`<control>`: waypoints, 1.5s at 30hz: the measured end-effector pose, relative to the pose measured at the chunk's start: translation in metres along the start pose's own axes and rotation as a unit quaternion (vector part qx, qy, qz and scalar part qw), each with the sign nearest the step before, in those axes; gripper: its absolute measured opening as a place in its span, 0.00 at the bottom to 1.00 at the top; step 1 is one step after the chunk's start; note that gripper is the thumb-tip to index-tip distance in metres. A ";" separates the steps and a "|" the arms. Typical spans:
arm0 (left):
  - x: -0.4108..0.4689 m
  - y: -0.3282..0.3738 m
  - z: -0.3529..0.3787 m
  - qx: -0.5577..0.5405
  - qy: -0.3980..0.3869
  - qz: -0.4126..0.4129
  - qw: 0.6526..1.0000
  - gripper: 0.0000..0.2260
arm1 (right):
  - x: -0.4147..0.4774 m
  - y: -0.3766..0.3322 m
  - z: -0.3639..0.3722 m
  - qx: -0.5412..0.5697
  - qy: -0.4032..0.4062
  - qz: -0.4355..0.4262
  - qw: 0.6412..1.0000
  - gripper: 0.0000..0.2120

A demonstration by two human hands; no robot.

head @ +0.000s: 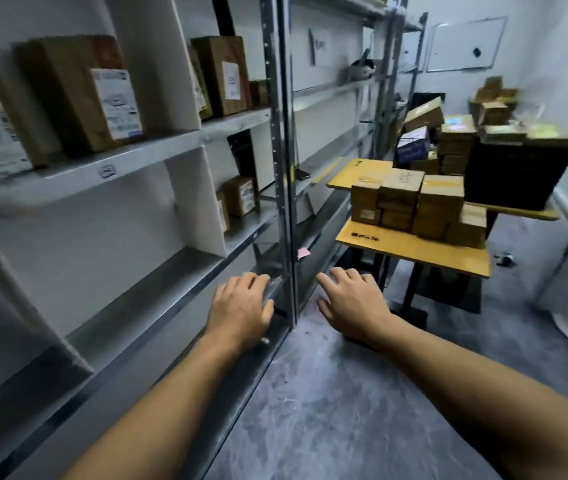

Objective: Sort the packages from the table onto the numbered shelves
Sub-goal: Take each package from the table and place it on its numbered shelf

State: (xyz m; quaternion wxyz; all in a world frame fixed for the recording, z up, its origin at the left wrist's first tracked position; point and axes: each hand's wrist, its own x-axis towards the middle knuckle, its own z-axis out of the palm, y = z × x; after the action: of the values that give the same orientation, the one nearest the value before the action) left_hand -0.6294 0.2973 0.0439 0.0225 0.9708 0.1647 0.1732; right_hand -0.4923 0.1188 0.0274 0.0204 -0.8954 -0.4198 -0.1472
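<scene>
Both arms are stretched forward, bare. Our left hand (241, 304) is wide, fingers relaxed and spread, holding nothing; it hovers at the front edge of a low shelf, just left of the steel post (280, 168). We cannot tell whether it touches the edge. Our right hand (350, 299) is likewise wide and holds nothing, over the grey floor (344, 393) just right of that post.

The shelving (157, 152) runs along the left. 3 labelled packages (85, 91) stand upright on its upper shelf; a small package (241, 195) stands 1 shelf lower, farther back.

Far right, the unsorted packages (417, 206) sit stacked on the near yellow counter (410, 245). A second counter (343, 176) behind it carries more boxes and a black crate (518, 171). The image is blurred, so the labels are unreadable.
</scene>
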 end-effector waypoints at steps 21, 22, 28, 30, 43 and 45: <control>0.235 0.197 0.152 -0.077 -0.067 0.171 0.980 0.18 | 0.026 0.272 0.075 -0.019 -0.088 0.223 0.971 0.21; 0.253 0.200 0.158 -0.078 -0.062 0.178 0.979 0.18 | 0.038 0.282 0.079 -0.019 -0.087 0.230 0.969 0.21; 0.364 0.216 0.189 -0.095 -0.055 0.196 0.974 0.19 | 0.110 0.343 0.101 -0.008 -0.081 0.285 0.955 0.19; 0.394 0.224 0.200 -0.104 -0.059 0.212 0.970 0.19 | 0.128 0.363 0.110 -0.020 -0.082 0.294 0.952 0.19; 0.529 0.286 0.268 -0.103 -0.123 0.274 0.948 0.21 | 0.196 0.472 0.146 -0.018 -0.113 0.346 0.931 0.20; 0.549 0.298 0.276 -0.096 -0.119 0.267 0.952 0.21 | 0.213 0.494 0.148 -0.009 -0.108 0.353 0.929 0.19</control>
State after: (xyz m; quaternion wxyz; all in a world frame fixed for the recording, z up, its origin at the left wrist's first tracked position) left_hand 0.0448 0.1989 -0.0050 0.0879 0.9861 -0.1216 0.0708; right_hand 0.0470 -0.0180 -0.0114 0.0182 -0.9964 -0.0748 -0.0369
